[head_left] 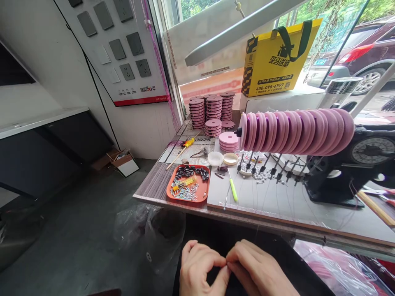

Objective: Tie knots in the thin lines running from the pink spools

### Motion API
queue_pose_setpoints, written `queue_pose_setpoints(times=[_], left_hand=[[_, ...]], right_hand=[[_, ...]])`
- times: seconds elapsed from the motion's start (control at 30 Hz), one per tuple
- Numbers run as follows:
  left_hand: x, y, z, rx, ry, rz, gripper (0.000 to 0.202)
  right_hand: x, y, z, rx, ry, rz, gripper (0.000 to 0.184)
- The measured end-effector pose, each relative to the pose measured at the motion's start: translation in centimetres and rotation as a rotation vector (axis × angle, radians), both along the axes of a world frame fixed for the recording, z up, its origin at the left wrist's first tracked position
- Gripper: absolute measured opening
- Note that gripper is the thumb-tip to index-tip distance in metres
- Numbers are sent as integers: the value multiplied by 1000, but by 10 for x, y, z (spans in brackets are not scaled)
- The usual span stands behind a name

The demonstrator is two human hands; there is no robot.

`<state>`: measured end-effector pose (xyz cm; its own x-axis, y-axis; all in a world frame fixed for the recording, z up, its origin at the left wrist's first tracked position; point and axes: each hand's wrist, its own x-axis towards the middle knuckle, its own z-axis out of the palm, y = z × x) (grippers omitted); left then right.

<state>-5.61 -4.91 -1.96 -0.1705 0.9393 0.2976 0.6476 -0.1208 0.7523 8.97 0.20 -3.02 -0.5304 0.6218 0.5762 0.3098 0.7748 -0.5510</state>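
Left grip [202, 269] and right grip [259, 267] meet, both pinched narrow — anything held is too small to tell. Ahead of them lies the green-handled tool [233, 191] — ahead and leftward, the orange tray [202, 189].

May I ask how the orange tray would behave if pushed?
Being broad and low, the orange tray would probably slide rather than tip. The small pieces lying loose in it may shift. Near the edge of the table, it could overhang.

Anything in hands [195, 269] [259, 267] hidden; car [382, 49] cut off right.
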Motion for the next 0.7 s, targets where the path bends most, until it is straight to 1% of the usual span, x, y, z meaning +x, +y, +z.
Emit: queue_pose_setpoints(times=[0.07,0.17,0.27,0.33,0.4,0.53,0.6,0.7], left_hand=[[0,0,-1,4,21,2,16],[0,0,-4,55,75,-8,17],[0,0,-6,110,156,-37,16],[-1,1,-5,120,211,-54,16],[-3,2,-2,131,275,-74,15],[-10,5,7,183,428,-204,14],[-13,8,11,211,471,-251,15],[-12,11,18,257,496,-305,31]], right_hand=[[0,0,-3,5,14,-21,24],[2,0,-1,24,13,-67,18],[5,2,4,49,-36,-61,21],[6,2,5,68,-85,-45,22],[7,2,5,85,-130,-42,23],[7,1,3,113,-188,-64,28],[7,1,3,108,-196,-63,32],[6,1,2,95,-173,-60,37]])
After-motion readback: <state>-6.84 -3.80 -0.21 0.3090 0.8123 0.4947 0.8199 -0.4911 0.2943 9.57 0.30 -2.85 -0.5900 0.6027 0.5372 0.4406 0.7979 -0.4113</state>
